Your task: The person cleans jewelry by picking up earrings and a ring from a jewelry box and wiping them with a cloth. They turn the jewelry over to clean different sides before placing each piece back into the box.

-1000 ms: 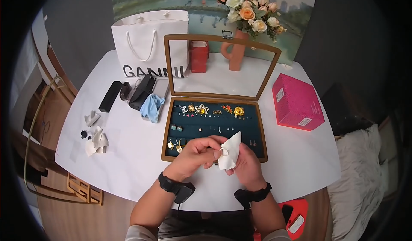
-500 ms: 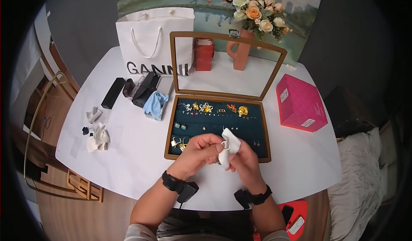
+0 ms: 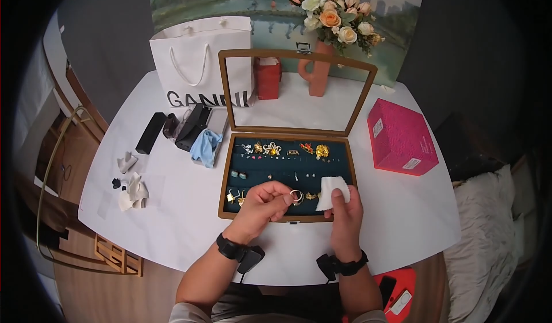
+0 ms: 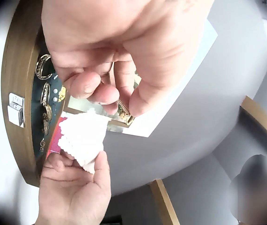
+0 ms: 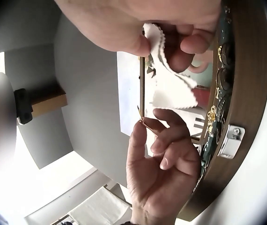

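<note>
My left hand [image 3: 265,205] pinches a gold hoop earring [image 3: 297,197] between thumb and fingertips, over the front of a jewelry box [image 3: 224,179]. In the left wrist view, the earring [image 4: 123,112] shows partly behind the thumb and fingers. To the right, my right hand [image 3: 347,215] grips a white cloth [image 3: 332,193] with scalloped edges, thumb on top. Cloth and earring are apart. The box has a wooden frame, a dark green lining and a raised clear lid [image 3: 287,128]. Earrings and brooches, such as a gold flower brooch [image 3: 322,150], sit inside.
Left of the box lie a blue cloth [image 3: 205,147], a black case [image 3: 193,126], a long black box [image 3: 150,133] and a crumpled beige cloth [image 3: 134,193]. A white paper bag [image 3: 201,58], red box [image 3: 268,78] and flower vase [image 3: 319,78] stand behind. A pink box [image 3: 401,137] is at right.
My right hand has drawn the white cloth away to the right from the hoop earring, which it was around a second ago. The left hand still holds the earring in nearly the same place.
</note>
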